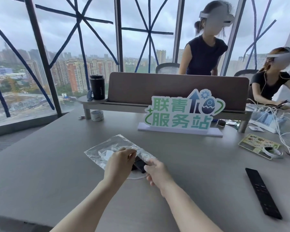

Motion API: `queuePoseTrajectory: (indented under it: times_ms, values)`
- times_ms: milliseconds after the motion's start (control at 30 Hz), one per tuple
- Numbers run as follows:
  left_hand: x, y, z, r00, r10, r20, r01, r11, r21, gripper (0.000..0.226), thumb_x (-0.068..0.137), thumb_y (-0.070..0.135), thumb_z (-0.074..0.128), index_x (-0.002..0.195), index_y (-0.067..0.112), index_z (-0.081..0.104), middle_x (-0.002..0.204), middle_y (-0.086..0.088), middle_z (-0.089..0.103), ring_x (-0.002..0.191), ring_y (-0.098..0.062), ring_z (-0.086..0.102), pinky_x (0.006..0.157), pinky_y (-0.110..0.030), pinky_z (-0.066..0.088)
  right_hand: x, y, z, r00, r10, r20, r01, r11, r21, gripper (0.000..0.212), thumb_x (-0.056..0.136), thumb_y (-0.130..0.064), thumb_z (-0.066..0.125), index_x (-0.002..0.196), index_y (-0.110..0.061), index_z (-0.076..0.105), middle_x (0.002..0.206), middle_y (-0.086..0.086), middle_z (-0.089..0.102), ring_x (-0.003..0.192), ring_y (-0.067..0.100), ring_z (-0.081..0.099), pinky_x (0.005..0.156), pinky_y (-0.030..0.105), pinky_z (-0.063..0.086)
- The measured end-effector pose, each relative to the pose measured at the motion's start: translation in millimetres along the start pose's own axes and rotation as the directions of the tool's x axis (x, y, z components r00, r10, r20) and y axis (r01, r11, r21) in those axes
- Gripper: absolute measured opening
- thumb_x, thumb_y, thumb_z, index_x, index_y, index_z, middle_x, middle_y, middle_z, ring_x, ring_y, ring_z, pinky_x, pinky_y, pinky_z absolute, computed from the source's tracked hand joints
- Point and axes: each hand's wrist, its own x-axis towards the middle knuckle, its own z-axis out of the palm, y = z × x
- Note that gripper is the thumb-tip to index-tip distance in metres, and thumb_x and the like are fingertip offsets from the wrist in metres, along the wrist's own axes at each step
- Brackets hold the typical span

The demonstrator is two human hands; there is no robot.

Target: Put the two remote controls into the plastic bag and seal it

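A clear plastic bag [107, 148] lies flat on the grey table [49, 164] in front of me. My left hand [118, 163] pinches the bag's near opening. My right hand [157, 171] holds a small black remote control [139, 164] whose far end is at the bag's mouth, between both hands. A second, long black remote control [262, 191] lies on the table to the right, apart from both hands.
A green-and-white sign [182, 113] stands behind the bag. A tape roll [97, 115] and black tumbler [97, 87] sit at the back left. White cables [283, 128], a card [258, 144] and clutter lie at the right. Two people sit across the table.
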Motion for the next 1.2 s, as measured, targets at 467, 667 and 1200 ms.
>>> queuePoseTrajectory:
  times_ms: [467, 667, 1200]
  values:
    - [-19, 29, 42, 0.991, 0.077, 0.113, -0.081, 0.996, 0.03, 0.019, 0.089, 0.028, 0.053, 0.094, 0.032, 0.071, 0.093, 0.0, 0.071, 0.08, -0.03, 0.065, 0.062, -0.033, 0.048, -74, 43, -235, 0.722, -0.127, -0.681, -0.582, 0.422, -0.695, 0.045, 0.094, -0.041, 0.044, 0.133, -0.019, 0.049, 0.136, 0.011, 0.052, 0.126, 0.034, 0.042, 0.098, 0.042, 0.042]
    - [-30, 42, 45, 0.99, 0.076, 0.116, -0.081, 0.996, 0.031, 0.02, 0.089, 0.03, 0.052, 0.096, 0.032, 0.071, 0.099, -0.001, 0.071, 0.084, -0.03, 0.065, 0.062, -0.031, 0.043, -85, 61, -240, 0.744, -0.123, -0.657, -0.602, 0.304, -0.738, 0.042, 0.092, -0.028, 0.048, 0.134, -0.025, 0.045, 0.128, 0.008, 0.055, 0.119, 0.029, 0.051, 0.095, 0.04, 0.04]
    - [-31, 28, 13, 0.999, 0.028, 0.027, -0.028, 1.0, 0.01, 0.019, 0.089, 0.032, 0.054, 0.098, 0.03, 0.071, 0.094, -0.002, 0.071, 0.084, -0.026, 0.064, 0.066, -0.033, 0.046, -52, -6, -56, 0.969, 0.058, 0.239, -0.083, 0.992, 0.096, 0.038, 0.088, -0.01, 0.068, 0.125, -0.02, 0.061, 0.086, -0.004, 0.066, 0.042, 0.007, 0.048, 0.04, 0.021, 0.029]
